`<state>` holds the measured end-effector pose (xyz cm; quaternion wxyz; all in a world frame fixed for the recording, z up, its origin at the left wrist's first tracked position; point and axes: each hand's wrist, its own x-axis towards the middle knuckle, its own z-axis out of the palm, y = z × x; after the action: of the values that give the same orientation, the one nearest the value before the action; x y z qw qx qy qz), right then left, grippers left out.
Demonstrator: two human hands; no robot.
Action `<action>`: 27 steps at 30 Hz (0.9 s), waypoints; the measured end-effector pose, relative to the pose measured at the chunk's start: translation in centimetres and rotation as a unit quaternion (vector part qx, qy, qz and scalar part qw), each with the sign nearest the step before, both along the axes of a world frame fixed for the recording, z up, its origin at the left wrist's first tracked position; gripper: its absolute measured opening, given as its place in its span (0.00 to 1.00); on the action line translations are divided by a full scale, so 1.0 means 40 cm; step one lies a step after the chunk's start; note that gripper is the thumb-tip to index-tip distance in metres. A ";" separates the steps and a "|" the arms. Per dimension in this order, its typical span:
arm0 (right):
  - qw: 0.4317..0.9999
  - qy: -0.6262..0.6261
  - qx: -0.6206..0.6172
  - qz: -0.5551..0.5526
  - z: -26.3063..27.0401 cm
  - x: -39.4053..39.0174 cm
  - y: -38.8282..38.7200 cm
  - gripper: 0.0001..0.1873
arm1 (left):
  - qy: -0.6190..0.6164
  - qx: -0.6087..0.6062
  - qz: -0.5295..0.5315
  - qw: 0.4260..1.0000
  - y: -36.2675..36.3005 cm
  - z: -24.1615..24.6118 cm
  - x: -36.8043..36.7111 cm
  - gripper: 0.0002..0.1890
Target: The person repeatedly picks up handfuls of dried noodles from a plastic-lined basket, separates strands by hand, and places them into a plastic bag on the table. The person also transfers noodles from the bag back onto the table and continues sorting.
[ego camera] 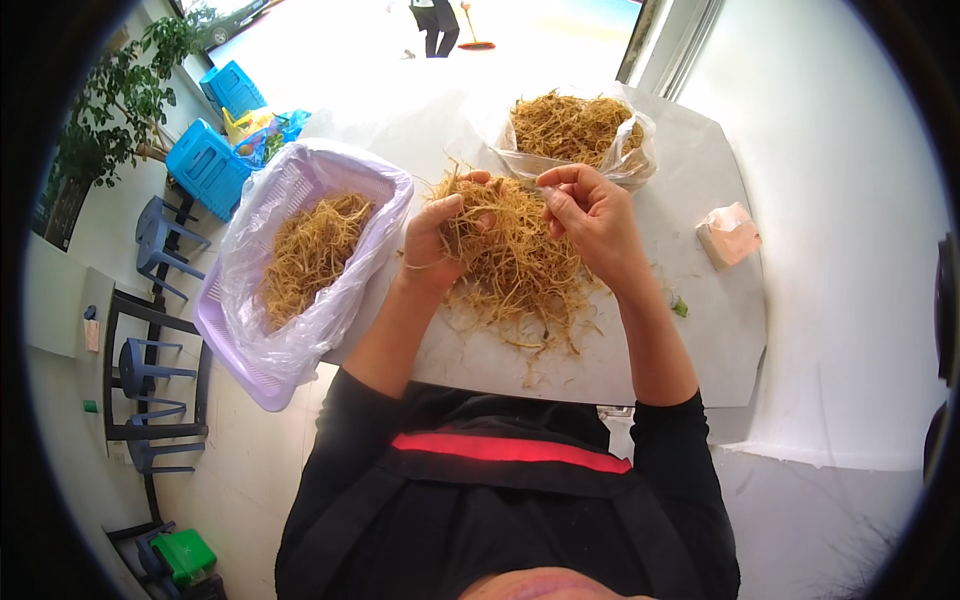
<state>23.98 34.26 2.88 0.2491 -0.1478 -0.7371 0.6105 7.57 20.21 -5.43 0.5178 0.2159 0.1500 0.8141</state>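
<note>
My left hand (pixel 433 244) grips a tangled bunch of thin yellow-brown roots (pixel 471 212), thumb on top. Just right of it, my right hand (pixel 596 217) has its thumb and forefinger brought close together; whether a strand is pinched there is too small to tell. Under both hands a loose pile of the same roots (pixel 532 281) spreads over the grey table (pixel 675 360). To the left, a lilac plastic basket (pixel 262 386) lined with a clear plastic bag (pixel 319 337) holds more roots (pixel 319 251). Beyond my right hand, another clear bag (pixel 637 161) lies open, full of roots (pixel 574 127).
A packet of tissues (pixel 727 236) lies near the table's right edge, beside a white wall (pixel 832 262). A green leaf scrap (pixel 679 307) is nearer me. Blue stools (pixel 210 165) with plastic bags (pixel 270 139) stand at far left. Outside, a person (pixel 435 26) stands near a broom (pixel 476 45).
</note>
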 end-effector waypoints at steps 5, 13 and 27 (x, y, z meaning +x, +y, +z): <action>0.987 -0.090 0.127 0.027 -0.012 -0.003 -0.016 0.07 | 0.002 0.008 0.005 1.000 -0.002 -0.002 0.009 0.25; 0.996 -0.082 -0.018 0.023 -0.014 -0.010 -0.001 0.09 | -0.012 -0.103 -0.017 0.994 -0.007 0.011 0.020 0.19; 0.992 -0.091 0.083 -0.015 -0.012 0.004 0.037 0.07 | -0.071 -0.124 -0.025 0.989 -0.010 0.026 0.019 0.14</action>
<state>24.14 35.76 2.41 0.2014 -0.1921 -0.8028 0.5273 8.31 19.83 -4.41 0.5703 0.0948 0.2072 0.7892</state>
